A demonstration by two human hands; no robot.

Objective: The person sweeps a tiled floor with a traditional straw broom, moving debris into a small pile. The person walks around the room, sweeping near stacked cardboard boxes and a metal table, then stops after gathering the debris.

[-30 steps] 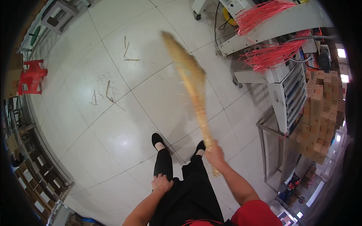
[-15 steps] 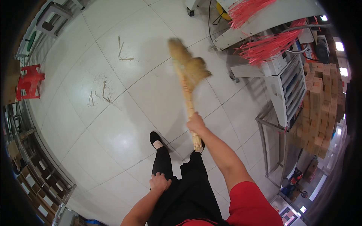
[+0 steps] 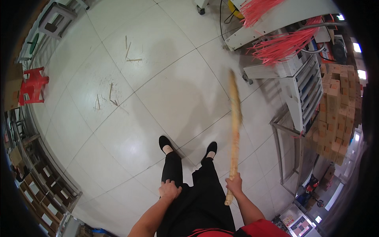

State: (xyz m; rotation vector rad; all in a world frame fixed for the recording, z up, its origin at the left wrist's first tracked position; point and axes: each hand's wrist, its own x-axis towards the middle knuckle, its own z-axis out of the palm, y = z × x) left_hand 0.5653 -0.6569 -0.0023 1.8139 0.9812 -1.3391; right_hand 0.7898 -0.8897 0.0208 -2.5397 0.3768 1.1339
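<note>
Now, the right hand (image 3: 234, 184) is wrapped around the broom (image 3: 235, 132) near its butt end, a stub poking out below, while the left hand (image 3: 170, 190) lies over the left leg (image 3: 172, 166), fingers loosely bent, no tool in it. Out stretches the broom, right of the black shoes (image 3: 212, 148), its far end blurred against the floor (image 3: 169, 94); whether it touches, I cannot tell. On the left, sticks (image 3: 111, 91) and crumbs (image 3: 103, 84) lie in two patches, well apart from the broom. Beyond sit a red stool (image 3: 34, 85) and a grey stool (image 3: 57, 19); across on the right, pink strips (image 3: 282, 44) drape over a white machine (image 3: 291, 103), boxes (image 3: 333, 118) stacked behind.
</note>
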